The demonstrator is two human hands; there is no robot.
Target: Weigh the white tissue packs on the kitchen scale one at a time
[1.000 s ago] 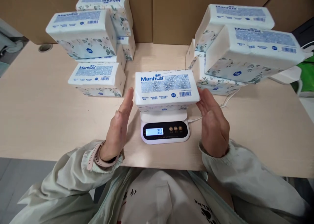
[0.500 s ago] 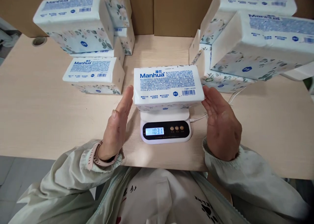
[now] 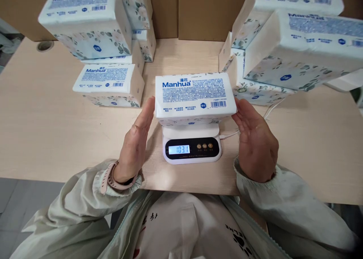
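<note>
A white Manhua tissue pack (image 3: pixel 195 96) with blue print lies flat on a small white kitchen scale (image 3: pixel 191 160), whose lit display reads 103.1. At the pack's left end is my left hand (image 3: pixel 134 141), open, fingers straight and pointing away from me. My right hand (image 3: pixel 255 141) mirrors it at the right end, also open, its fingertips at the pack's lower right corner. Whether either palm presses the pack is hard to make out. The pack hides most of the weighing plate.
Tissue packs (image 3: pixel 106 81) are stacked at the left. More packs (image 3: pixel 303 51) stand piled at the right. Brown cardboard (image 3: pixel 210 13) rises behind the wooden table (image 3: pixel 42 138). A white cable (image 3: pixel 231 135) runs from the scale's right side toward the right pile.
</note>
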